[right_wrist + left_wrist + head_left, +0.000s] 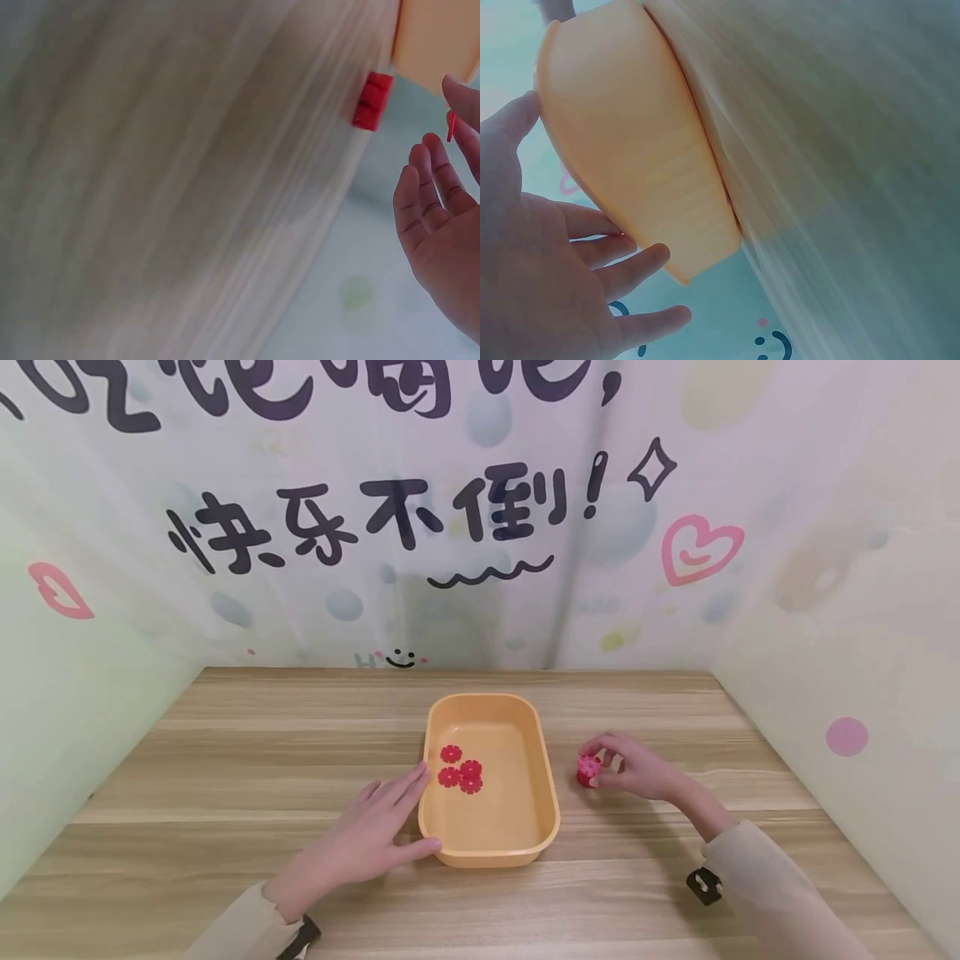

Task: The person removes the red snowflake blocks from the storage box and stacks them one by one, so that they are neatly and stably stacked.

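Observation:
My left hand (367, 833) lies with fingers spread against the left side of an orange-yellow plastic tray (550, 777), fingertips and thumb touching its rim. Inside the tray, toward the left, are several red flower-shaped discs (451, 753) with notched edges, some overlapping. Right of the tray, my right hand (637, 768) pinches one flower-shaped disc (451, 126) between thumb and index finger, its other fingers loosely bent. On the table just below it stands a short stack of red discs (373, 101), apart from the held disc in the right wrist view.
The wood-grain table (247, 760) meets a printed curtain (300, 618) at the back, with pale walls at both sides. Black bands (704, 886) show at both wrists, by the light sleeves.

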`<state>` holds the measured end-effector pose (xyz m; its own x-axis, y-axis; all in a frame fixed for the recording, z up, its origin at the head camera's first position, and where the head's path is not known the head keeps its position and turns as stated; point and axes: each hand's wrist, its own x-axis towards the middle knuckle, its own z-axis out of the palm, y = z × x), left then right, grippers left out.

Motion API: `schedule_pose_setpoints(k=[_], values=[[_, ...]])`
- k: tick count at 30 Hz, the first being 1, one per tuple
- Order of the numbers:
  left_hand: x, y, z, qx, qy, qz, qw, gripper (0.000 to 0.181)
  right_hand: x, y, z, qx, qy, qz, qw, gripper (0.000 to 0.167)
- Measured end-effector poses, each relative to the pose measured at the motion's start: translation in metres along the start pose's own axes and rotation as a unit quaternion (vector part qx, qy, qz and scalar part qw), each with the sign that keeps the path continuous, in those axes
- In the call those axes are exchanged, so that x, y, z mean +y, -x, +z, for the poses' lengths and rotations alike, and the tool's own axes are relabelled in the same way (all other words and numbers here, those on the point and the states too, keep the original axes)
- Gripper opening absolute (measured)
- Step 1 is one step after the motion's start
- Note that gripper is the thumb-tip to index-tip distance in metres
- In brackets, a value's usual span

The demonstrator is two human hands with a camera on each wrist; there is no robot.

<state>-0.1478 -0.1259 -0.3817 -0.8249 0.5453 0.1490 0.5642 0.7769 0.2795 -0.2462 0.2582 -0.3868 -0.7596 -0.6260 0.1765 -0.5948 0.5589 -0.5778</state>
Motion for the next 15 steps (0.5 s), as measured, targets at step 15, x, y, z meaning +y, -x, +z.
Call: schedule_pose_setpoints(k=[15], values=[[0.000, 0.000, -0.001, 0.003, -0.001, 0.003, 1.0000, 0.085, 0.019, 0.001, 0.004, -0.050, -0.004, 0.039, 0.9980, 0.032]])
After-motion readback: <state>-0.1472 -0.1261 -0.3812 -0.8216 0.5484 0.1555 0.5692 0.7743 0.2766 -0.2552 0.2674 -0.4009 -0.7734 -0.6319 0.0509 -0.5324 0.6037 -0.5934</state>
